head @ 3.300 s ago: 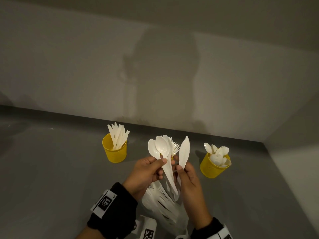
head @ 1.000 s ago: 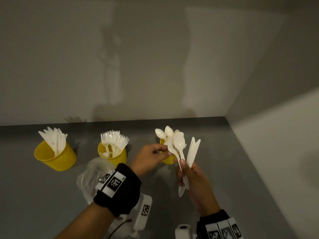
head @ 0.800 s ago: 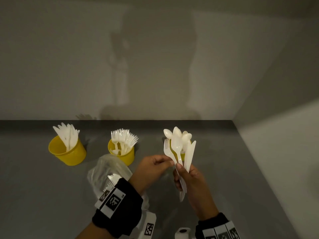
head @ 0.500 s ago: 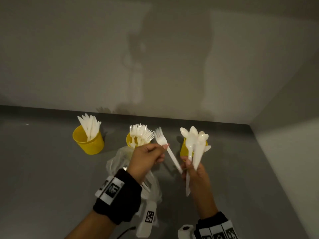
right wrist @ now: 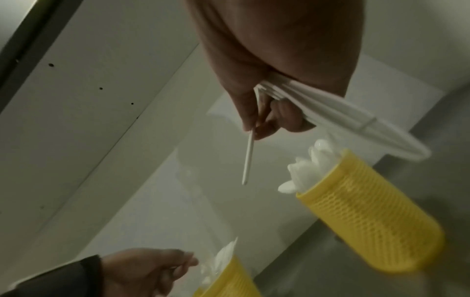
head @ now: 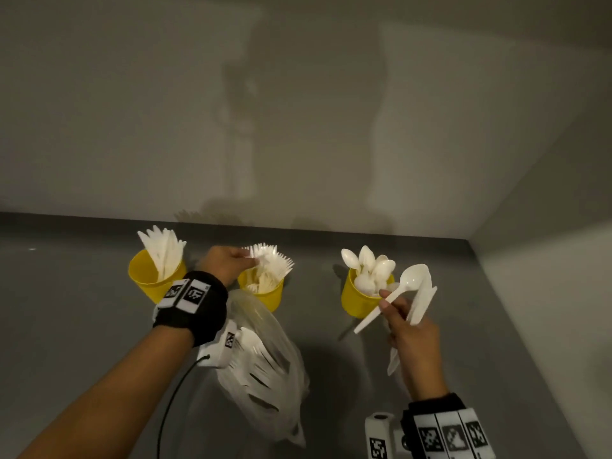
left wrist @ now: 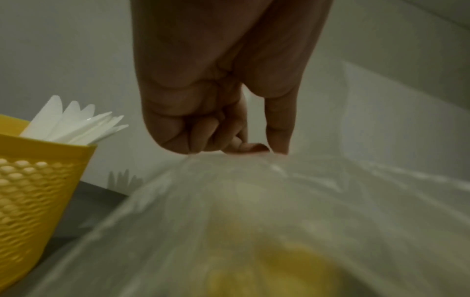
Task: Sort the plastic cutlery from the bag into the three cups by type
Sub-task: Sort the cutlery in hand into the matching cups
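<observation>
Where pale walls corner, grey tabletop, three yellow cups

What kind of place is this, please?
Probably a staged recording corner, not a kitchen: a bare grey tabletop boxed in by plain walls, and marker-tagged wristbands with wrist cameras on the person.

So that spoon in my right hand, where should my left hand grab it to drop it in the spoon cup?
Probably by the free handle end of the spoon, coming from the left. The right hand pinches it mid-handle, bowl tilted up toward the spoon cup, so the bare lower handle sticks out leftward. That leaves the grip clear of the knives held behind.
</observation>
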A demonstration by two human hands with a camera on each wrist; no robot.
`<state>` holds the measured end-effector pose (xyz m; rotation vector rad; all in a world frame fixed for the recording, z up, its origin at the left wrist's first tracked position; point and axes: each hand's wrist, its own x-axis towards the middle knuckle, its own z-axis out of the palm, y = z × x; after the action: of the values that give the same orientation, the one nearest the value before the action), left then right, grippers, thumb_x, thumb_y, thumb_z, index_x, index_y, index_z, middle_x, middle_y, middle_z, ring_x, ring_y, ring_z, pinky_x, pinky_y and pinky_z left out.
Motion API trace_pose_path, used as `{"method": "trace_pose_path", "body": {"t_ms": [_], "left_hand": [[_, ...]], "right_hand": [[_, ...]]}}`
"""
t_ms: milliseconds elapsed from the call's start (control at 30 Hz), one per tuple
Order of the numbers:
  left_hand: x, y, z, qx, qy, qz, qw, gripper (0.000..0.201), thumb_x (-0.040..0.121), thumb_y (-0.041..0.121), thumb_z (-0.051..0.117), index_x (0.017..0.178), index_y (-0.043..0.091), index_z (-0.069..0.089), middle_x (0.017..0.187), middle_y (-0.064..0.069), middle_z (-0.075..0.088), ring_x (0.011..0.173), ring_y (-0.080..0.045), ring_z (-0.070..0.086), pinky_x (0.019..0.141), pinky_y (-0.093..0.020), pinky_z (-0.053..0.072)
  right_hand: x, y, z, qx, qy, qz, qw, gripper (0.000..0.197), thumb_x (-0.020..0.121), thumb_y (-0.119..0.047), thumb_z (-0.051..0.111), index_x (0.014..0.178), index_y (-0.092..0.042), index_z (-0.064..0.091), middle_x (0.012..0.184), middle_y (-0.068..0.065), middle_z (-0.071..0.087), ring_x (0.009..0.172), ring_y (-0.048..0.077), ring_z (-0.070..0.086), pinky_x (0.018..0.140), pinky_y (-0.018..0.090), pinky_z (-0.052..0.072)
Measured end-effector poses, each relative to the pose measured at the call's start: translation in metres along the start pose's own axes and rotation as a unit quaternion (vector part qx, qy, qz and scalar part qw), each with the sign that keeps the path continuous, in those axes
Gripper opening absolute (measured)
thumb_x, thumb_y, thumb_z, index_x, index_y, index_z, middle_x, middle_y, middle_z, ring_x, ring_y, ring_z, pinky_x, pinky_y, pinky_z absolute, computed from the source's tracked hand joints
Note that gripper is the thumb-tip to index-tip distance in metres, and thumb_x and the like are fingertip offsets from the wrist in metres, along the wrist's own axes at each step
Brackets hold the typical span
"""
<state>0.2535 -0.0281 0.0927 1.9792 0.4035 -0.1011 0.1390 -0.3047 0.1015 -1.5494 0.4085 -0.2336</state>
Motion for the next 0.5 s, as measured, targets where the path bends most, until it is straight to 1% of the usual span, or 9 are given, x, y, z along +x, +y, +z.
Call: {"method": "trace_pose_path", "body": {"t_ms": [67,100,167,233,300,333,367,433,500], "left_hand": [[-0.001,-0.003,-0.003,-0.001,0.01,0.014,1.0,0.041,0.07,0.012,0.076,0.107,0.001,0.065,0.096,-0.017,0.069,0.093,-0.02,0.059,0.096,-0.036,0.044],[-0.004,-0.002,-0.005,-0.011,0.014,0.017,1.0,0.045,0.069,0.011,0.076,0.111,0.001,0.062,0.087,-0.014,0.067,0.091,-0.019,0.058,0.094,-0.033,0.045],[-0.015,0.001,-0.008,-0.014,0.018,0.032,0.999,0.047,0.073,0.009,0.073,0.117,0.002,0.057,0.072,-0.005,0.058,0.081,-0.018,0.054,0.08,-0.019,0.044],[-0.032,0.004,-0.014,0.008,0.019,0.062,0.998,0.042,0.078,0.011,0.068,0.119,0.006,0.057,0.079,-0.01,0.06,0.078,-0.018,0.054,0.068,-0.015,0.042],[-0.055,0.002,-0.024,0.014,0.017,0.089,0.996,0.035,0.082,0.011,0.063,0.117,0.01,0.059,0.088,-0.014,0.06,0.075,-0.017,0.054,0.063,-0.007,0.041],[-0.065,-0.002,-0.029,0.014,0.014,0.096,0.995,0.032,0.083,0.011,0.062,0.115,0.011,0.06,0.088,-0.014,0.06,0.072,-0.012,0.053,0.059,-0.001,0.04],[-0.075,-0.008,-0.033,0.008,0.011,0.102,0.995,0.03,0.083,0.012,0.062,0.113,0.012,0.062,0.087,-0.014,0.061,0.071,-0.008,0.052,0.058,0.002,0.039],[-0.094,-0.023,-0.042,-0.012,0.0,0.094,0.995,0.024,0.083,0.011,0.061,0.106,0.014,0.065,0.083,-0.012,0.063,0.071,-0.006,0.054,0.062,-0.002,0.043],[-0.112,-0.044,-0.053,-0.035,-0.011,0.076,0.996,0.019,0.083,0.009,0.06,0.094,0.022,0.067,0.081,0.001,0.068,0.067,0.004,0.059,0.063,-0.004,0.045]], "right_hand": [[0.013,-0.006,-0.01,-0.039,0.031,-0.028,0.998,0.011,0.081,-0.015,0.066,0.091,-0.012,0.07,0.066,-0.008,0.062,0.051,-0.004,0.055,0.059,0.022,0.039],[0.022,-0.009,-0.015,-0.059,0.052,-0.041,0.996,0.012,0.081,-0.015,0.067,0.09,-0.008,0.069,0.064,-0.005,0.061,0.048,-0.004,0.054,0.057,0.023,0.04],[0.041,-0.015,-0.026,-0.086,0.091,-0.065,0.99,0.015,0.079,-0.014,0.069,0.089,-0.004,0.067,0.062,-0.002,0.058,0.045,-0.002,0.051,0.054,0.02,0.041],[0.062,-0.02,-0.034,-0.087,0.123,-0.078,0.985,0.014,0.078,-0.012,0.069,0.089,-0.003,0.067,0.063,-0.001,0.058,0.047,0.001,0.052,0.053,0.018,0.042],[0.082,-0.022,-0.037,-0.095,0.142,-0.082,0.982,0.014,0.078,-0.009,0.068,0.089,0.0,0.066,0.065,0.0,0.059,0.05,-0.003,0.054,0.055,0.016,0.044],[0.091,-0.021,-0.036,-0.106,0.142,-0.079,0.981,0.015,0.078,-0.008,0.068,0.089,0.002,0.066,0.067,0.004,0.061,0.054,-0.002,0.056,0.059,0.018,0.045],[0.098,-0.017,-0.034,-0.117,0.134,-0.07,0.981,0.014,0.077,-0.007,0.069,0.088,0.002,0.066,0.072,0.008,0.062,0.062,0.006,0.058,0.065,0.024,0.045],[0.109,-0.004,-0.027,-0.167,0.093,-0.027,0.981,0.008,0.077,-0.009,0.07,0.077,-0.006,0.063,0.076,0.011,0.061,0.072,0.021,0.056,0.07,0.03,0.042],[0.115,0.011,-0.018,-0.233,0.039,0.009,0.972,0.023,0.075,-0.01,0.072,0.06,-0.013,0.056,0.069,0.009,0.058,0.072,0.025,0.056,0.068,0.03,0.041]]}}
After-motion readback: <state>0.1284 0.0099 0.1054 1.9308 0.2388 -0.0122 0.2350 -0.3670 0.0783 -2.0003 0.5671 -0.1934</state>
